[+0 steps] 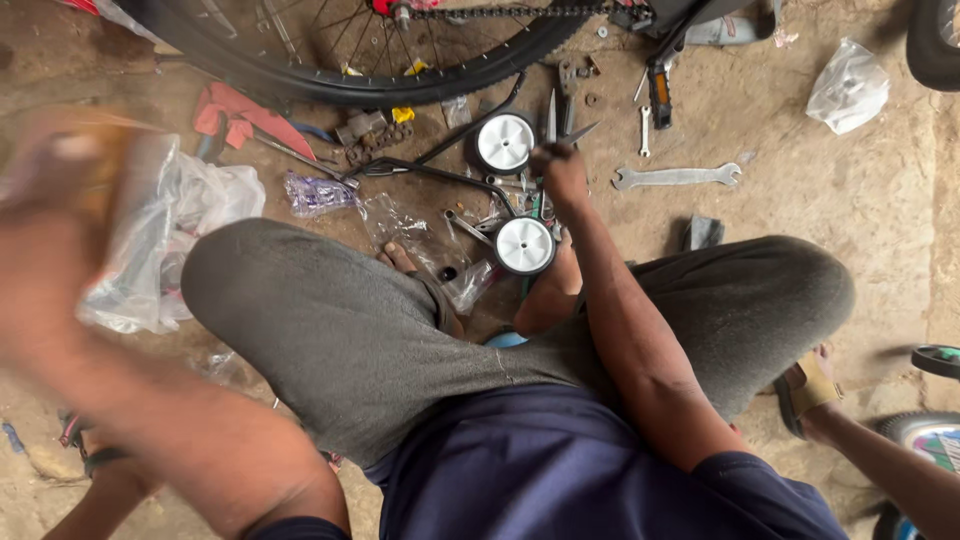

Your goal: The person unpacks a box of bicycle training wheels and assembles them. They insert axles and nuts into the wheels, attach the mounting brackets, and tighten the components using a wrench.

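Observation:
My right hand (560, 172) reaches down between my knees to the dirt floor, its fingers closed around a metal tool (553, 115) whose two pointed tips stick out above the hand. Two small white training wheels, one (503, 143) just left of the hand and the other (524, 245) just below it, lie on black bent brackets (415, 168). My left hand (55, 190) is raised at the far left and heavily blurred, with something tan or orange by it. Whether it holds anything cannot be made out.
A bicycle wheel (330, 85) with chain (520, 12) and pedal (658, 95) spans the top. A double-ended spanner (680, 177), small wrench (645, 130), red cloth (240, 115), nuts (375, 145) and plastic bags (190, 200) (848, 88) lie around. Another person's sandalled foot (808, 385) is at the right.

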